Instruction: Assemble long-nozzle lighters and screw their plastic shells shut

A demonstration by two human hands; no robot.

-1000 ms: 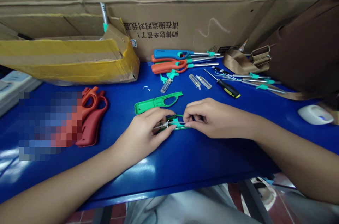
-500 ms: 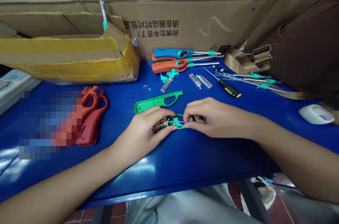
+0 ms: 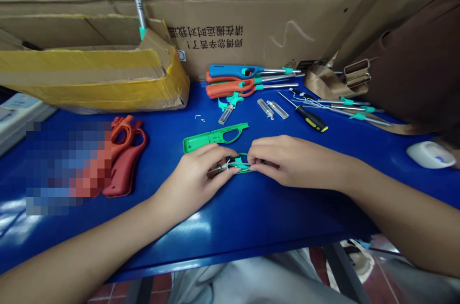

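My left hand is closed around the handle end of a green lighter half-shell, which lies low over the table. Inside the shell, a clear fuel tank shows partly under my left fingers, beside a teal trigger. A thin pale tube runs across the trigger to the fingertips of my right hand, which pinch it at the shell's right part. My fingers hide both ends of the shell. Just behind, the matching green half-shell rests with its hollow side up.
Assembled lighters lie at the back, near clear fuel tanks and a black-and-yellow screwdriver. Metal lighter rods are on the right. Red shells lie left, below a yellow-taped box. A white container stands far right.
My right hand has shifted very slightly, its fingers still pinched at the tube. My left hand keeps its hold on the green half-shell.
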